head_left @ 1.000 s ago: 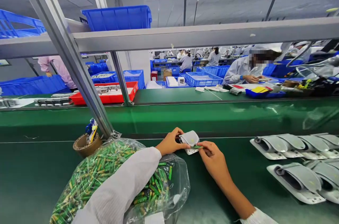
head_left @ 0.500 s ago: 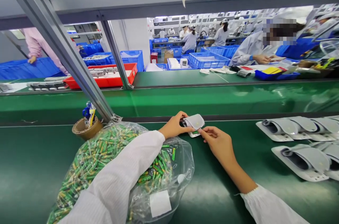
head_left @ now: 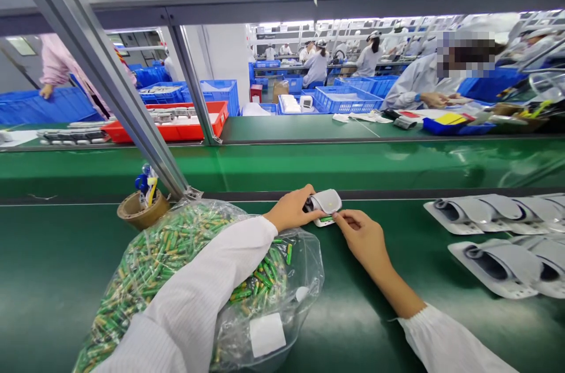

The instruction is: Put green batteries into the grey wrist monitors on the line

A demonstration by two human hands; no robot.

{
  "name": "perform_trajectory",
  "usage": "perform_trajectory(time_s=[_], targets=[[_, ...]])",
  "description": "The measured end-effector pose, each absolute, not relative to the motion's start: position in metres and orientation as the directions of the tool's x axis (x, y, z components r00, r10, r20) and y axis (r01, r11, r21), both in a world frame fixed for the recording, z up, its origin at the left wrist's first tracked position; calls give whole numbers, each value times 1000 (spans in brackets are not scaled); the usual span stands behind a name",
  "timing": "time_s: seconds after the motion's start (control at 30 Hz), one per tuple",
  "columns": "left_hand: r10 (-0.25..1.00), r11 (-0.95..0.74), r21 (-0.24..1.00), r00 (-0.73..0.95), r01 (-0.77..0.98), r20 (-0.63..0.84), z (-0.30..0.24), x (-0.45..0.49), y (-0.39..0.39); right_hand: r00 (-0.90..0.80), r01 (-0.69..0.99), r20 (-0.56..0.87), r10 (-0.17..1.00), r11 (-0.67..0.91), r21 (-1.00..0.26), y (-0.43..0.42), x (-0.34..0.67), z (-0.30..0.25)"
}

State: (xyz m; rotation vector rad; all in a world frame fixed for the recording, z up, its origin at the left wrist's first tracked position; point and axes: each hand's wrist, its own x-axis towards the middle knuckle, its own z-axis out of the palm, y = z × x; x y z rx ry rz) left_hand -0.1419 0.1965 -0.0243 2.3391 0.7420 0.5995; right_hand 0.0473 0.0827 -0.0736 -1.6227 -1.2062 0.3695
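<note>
My left hand (head_left: 291,208) grips a wrist blood pressure monitor (head_left: 325,201) with a rolled grey cuff, thumb along its near side. A green battery (head_left: 325,219) shows at the monitor's near edge. My right hand (head_left: 359,235) is closed in a pinch, its fingertips at the right end of that battery. Under my left forearm lies a clear plastic bag (head_left: 311,267) full of loose green and gold batteries (head_left: 265,276), its mouth open toward the right.
Rows of similar monitors (head_left: 498,264) stand on the green bench (head_left: 348,326) at the right. A cardboard roll (head_left: 143,214) holding pens sits by the metal post (head_left: 145,132). Beyond are a red tray (head_left: 220,117), blue crates (head_left: 348,101) and a co-worker (head_left: 415,82) across the line.
Both hands stay almost in place at the monitor, with slight finger movement. The view has shifted a little.
</note>
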Motion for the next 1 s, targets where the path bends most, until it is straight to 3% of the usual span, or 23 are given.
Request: perform_trajectory(time_s=[0.2, 0.33, 0.5, 0.67, 0.73, 0.83, 0.9, 1.0], targets=[[628, -672, 640, 744, 371, 228, -23, -143, 197, 296, 688, 444, 845, 134, -713, 80, 47, -73], [614, -675, 653, 752, 343, 240, -25, -142, 198, 132, 827, 556, 821, 219, -519, 77, 44, -72], [616, -667, 660, 755, 346, 226, -26, -143, 200, 30, 935, 619, 785, 197, -296, 65, 30, -58], [600, -633, 716, 772, 295, 212, -31, -143, 205, -167, 720, 801, 575, 626, -299, 36, -10, -14], [603, -613, 733, 774, 294, 193, -33, -141, 207, -364, 621, 722, 589, 731, -283, 35, -26, -5], [659, -517, 805, 735, 291, 158, -35, -140, 210, -610, 588, 386, 692, 722, -364, 49, -36, -10], [686, -420, 871, 718, 256, 120, -34, -139, 213, -633, 597, 234, 738, 658, -459, 59, -33, -20], [682, -324, 921, 728, 217, 69, -33, -139, 217, -626, 585, 200, 753, 624, -519, 65, -24, -28]])
